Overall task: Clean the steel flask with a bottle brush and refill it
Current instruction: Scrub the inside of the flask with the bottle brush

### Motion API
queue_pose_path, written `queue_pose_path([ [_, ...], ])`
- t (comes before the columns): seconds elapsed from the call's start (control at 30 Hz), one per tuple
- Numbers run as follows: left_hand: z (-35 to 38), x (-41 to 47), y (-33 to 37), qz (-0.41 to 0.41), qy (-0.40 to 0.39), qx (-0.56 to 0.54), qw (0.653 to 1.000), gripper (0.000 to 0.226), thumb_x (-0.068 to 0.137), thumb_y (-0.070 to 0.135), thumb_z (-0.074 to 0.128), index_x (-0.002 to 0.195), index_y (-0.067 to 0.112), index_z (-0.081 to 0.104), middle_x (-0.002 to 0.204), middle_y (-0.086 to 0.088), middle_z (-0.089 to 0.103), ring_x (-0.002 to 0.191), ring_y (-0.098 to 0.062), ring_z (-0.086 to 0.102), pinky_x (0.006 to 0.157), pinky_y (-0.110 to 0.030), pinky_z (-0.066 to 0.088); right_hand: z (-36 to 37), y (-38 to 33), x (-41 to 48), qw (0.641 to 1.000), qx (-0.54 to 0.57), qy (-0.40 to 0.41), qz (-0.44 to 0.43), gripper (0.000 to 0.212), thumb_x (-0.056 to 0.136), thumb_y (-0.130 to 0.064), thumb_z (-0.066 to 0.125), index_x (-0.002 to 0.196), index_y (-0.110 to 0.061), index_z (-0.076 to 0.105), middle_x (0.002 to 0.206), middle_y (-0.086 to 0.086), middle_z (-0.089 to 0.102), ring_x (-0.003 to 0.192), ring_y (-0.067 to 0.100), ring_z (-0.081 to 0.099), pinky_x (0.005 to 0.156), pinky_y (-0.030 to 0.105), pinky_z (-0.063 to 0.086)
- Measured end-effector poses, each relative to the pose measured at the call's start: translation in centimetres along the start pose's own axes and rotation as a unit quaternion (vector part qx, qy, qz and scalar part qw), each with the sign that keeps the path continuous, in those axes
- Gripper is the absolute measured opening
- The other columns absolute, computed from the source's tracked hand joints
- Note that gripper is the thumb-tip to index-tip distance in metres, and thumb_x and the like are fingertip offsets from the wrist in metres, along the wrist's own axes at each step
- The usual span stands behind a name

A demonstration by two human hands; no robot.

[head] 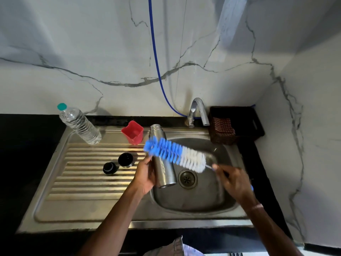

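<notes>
**Fig. 1. Head view: brush brought to the flask, before insertion.**

The left hand (145, 174) grips the steel flask (166, 172) round its lower body and holds it above the left edge of the sink basin (193, 200); the flask is tilted, with its uncapped threaded mouth toward the far side and its base toward the near side. The right hand (234, 182), blurred, is closed on the thin handle of the bottle brush (175, 154); the blue-and-white bristle head lies crosswise in front of the flask's upper body, wholly outside it; whether the bristles touch the steel cannot be told.

Two dark caps (125, 160) (110, 168) sit on the ribbed drainboard (83, 182) to the left; a red cup (132, 133) and a plastic water bottle (79, 124) stand at its far edge; the tap (198, 111) is far of the basin, with a dark basket (238, 124) to its right.

The step in hand appears to be entry of the brush. To do it well, the blue tip should probably swing round to the mouth and the handle line up with the flask's long axis; the mouth could be tipped toward the right hand; the bristles are wider than the neck, so a slight twist on entry should help; the left grip should be firm enough to resist that push, and the work kept over the basin so that drips fall there.
</notes>
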State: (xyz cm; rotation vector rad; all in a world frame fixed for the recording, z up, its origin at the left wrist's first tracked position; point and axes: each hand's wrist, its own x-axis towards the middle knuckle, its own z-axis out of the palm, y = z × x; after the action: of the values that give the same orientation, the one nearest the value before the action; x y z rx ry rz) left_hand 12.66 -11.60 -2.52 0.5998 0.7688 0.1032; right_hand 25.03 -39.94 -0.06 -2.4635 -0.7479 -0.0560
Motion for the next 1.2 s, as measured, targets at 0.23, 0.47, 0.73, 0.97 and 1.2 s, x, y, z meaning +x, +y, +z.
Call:
queue_pose_path([
  [0.23,-0.1,-0.2,-0.5,-0.022,-0.035,-0.008,0.999,0.054,0.092,0.046,0.069,0.128,0.007,0.067,0.106,-0.019,0.071,0.089,-0.035,0.07,0.092,-0.056,0.057,1.5,-1.7,5.2,1.0,-0.017,0.004,0.016,0.051,0.095,-0.073,0.035,0.067,-0.033,0.052,0.064,-0.002,0.065,0.067,0.026,0.067,0.062,0.041,0.053],
  [0.47,-1.7,0.2,0.5,0.014,-0.01,0.003,1.0,0.054,0.103,0.047,0.045,0.081,0.015,0.083,0.086,-0.011,0.077,0.074,-0.025,0.076,0.059,-0.036,0.061,0.0,0.3,-4.2,0.997,0.049,-0.036,-0.053,0.039,0.098,-0.059,0.05,0.079,-0.03,0.064,0.054,-0.014,0.053,0.044,0.001,0.048,0.045,0.027,0.043],
  [0.73,-0.1,-0.5,0.3,-0.011,-0.01,-0.002,1.0,0.048,0.092,0.044,0.058,0.118,0.008,0.076,0.114,-0.018,0.075,0.1,-0.035,0.071,0.089,-0.044,0.055,0.1,-1.4,1.7,1.0,-0.002,0.008,-0.003,0.046,0.094,-0.069,0.042,0.072,-0.033,0.062,0.056,-0.007,0.059,0.056,0.016,0.064,0.053,0.032,0.048],
  [0.97,-0.4,-0.2,-0.2,0.007,-0.02,-0.016,1.0,0.074,0.085,0.042,0.077,0.149,0.014,0.053,0.155,-0.02,0.047,0.138,-0.036,0.049,0.118,-0.055,0.037,1.0,-2.2,6.3,0.999,-0.029,0.009,0.021,0.065,0.093,-0.075,0.033,0.07,-0.023,0.063,0.062,-0.003,0.065,0.062,0.023,0.064,0.058,0.035,0.051],
  [1.2,-1.3,-0.3,0.9,0.039,-0.003,0.01,0.999,0.047,0.069,0.047,0.081,0.097,0.009,0.078,0.093,-0.013,0.076,0.08,-0.026,0.076,0.067,-0.038,0.062,-0.6,0.1,-4.0,0.997,0.032,-0.043,-0.056,0.047,0.099,-0.064,0.046,0.071,-0.029,0.062,0.049,-0.007,0.053,0.043,0.006,0.054,0.044,0.027,0.044],
])
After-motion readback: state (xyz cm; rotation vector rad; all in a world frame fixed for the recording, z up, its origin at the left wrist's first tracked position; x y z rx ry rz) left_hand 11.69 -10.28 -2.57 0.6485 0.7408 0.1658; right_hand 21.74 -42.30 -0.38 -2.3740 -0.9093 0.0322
